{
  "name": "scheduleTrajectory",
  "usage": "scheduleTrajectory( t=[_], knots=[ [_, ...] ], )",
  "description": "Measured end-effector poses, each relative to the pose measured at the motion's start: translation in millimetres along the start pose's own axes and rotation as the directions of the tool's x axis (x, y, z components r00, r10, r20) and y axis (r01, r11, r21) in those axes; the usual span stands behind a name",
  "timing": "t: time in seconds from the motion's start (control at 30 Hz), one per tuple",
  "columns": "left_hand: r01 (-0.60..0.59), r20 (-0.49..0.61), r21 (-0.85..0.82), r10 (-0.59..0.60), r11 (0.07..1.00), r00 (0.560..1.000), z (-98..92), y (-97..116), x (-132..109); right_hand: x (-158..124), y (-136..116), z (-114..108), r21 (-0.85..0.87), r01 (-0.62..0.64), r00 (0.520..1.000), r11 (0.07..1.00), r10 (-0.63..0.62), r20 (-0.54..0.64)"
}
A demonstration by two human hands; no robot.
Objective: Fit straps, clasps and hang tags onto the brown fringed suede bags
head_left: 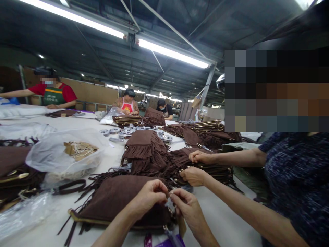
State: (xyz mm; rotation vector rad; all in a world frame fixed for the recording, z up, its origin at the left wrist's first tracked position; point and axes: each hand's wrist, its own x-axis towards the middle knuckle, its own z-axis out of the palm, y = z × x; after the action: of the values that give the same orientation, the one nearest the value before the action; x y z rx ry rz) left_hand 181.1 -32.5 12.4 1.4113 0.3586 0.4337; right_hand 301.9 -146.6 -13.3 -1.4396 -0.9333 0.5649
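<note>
A dark brown fringed bag (113, 195) lies on the table before me, its gold-edged opening towards me. Over its right end, my left hand (151, 196) is closed in a pinch. Close beside it, my right hand (187, 205) is pinched too, the fingertips of both nearly meeting. What exactly they grip is too small to make out. A small grey star-shaped piece (170, 204) hangs just below the fingertips, near the bag's metal ring. Under my right hand a brown tag (182, 224) shows in part. A grey wrapped strap end (172, 236) lies at the bag's corner.
A co-worker's hands (196, 168) handle brown bags close on my right. More fringed bags (146, 149) are piled ahead. A plastic bag with tan tags (79, 151) sits on the left, near a dark strap loop (70, 187). Several people work across the white table (38, 223).
</note>
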Motion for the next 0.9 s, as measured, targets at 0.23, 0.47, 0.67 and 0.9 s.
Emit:
scheduleTrajectory(
  t=[0.23, 0.47, 0.67, 0.9],
  knots=[
    [0.006, 0.026, 0.173, -0.011, 0.985, 1.0, 10.2, -25.3, 4.4, -2.7, 7.0, -1.7, -0.032, 0.059, 0.995, 0.998, -0.061, -0.083],
    [-0.022, -0.015, 0.195, 0.025, 0.981, 1.0, 10.3, -23.7, 5.2, -2.2, 9.6, -2.2, -0.145, 0.139, 0.983, 0.98, -0.154, -0.101],
    [-0.015, -0.037, 0.205, 0.023, 0.979, 0.999, 11.7, -18.0, 3.3, -2.8, 12.3, -2.0, -0.044, 0.08, 0.989, 0.996, -0.085, -0.125],
    [0.009, -0.009, 0.194, -0.008, 0.981, 1.0, 11.4, -17.1, 0.8, -1.7, 11.3, 1.9, -0.03, 0.091, 0.985, 0.995, -0.094, -0.145]
  ],
)
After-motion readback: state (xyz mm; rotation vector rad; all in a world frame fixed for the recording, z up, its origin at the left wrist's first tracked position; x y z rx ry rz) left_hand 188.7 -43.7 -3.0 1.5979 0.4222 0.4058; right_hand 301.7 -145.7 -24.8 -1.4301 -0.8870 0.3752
